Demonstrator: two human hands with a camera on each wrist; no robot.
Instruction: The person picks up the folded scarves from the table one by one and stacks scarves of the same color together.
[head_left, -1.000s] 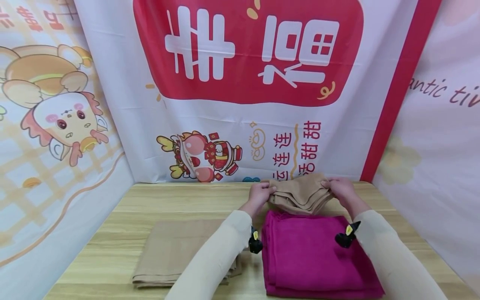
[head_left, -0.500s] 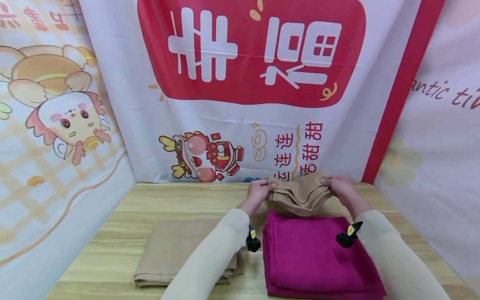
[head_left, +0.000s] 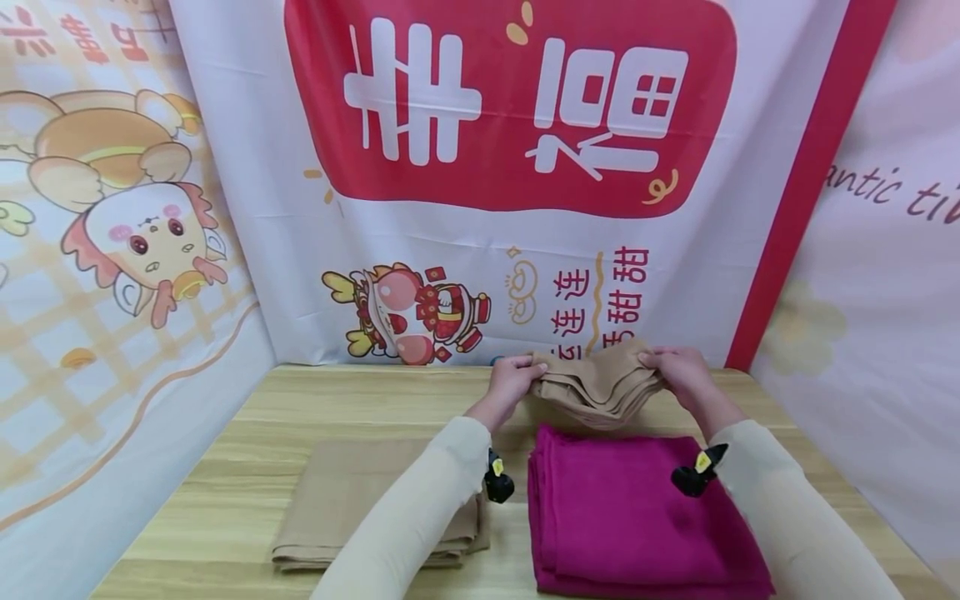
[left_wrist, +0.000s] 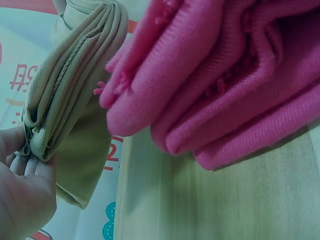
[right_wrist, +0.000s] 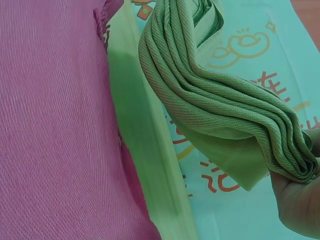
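Observation:
A folded tan cloth [head_left: 596, 387] is held up near the table's back edge, its layers sagging in the middle. My left hand [head_left: 512, 385] pinches its left end, and my right hand [head_left: 681, 375] pinches the right end. In the left wrist view, thumb and fingers grip the layered edge of the tan cloth [left_wrist: 70, 75]. The right wrist view has the other end of the tan cloth [right_wrist: 220, 100] between thumb and fingers. Just in front of it lies a folded magenta cloth [head_left: 637, 508], its stacked folds visible from the left wrist.
Another folded tan cloth [head_left: 360, 492] lies at the left on the wooden table [head_left: 217, 492], partly behind my left sleeve [head_left: 412, 508]. A printed white and red banner [head_left: 420, 217] hangs behind the table, with patterned sheets at both sides.
Both hands keep their hold on the tan cloth, which rises very slightly. The left hand has shifted a little to the left. The view has turned slightly, so the surroundings sit further right.

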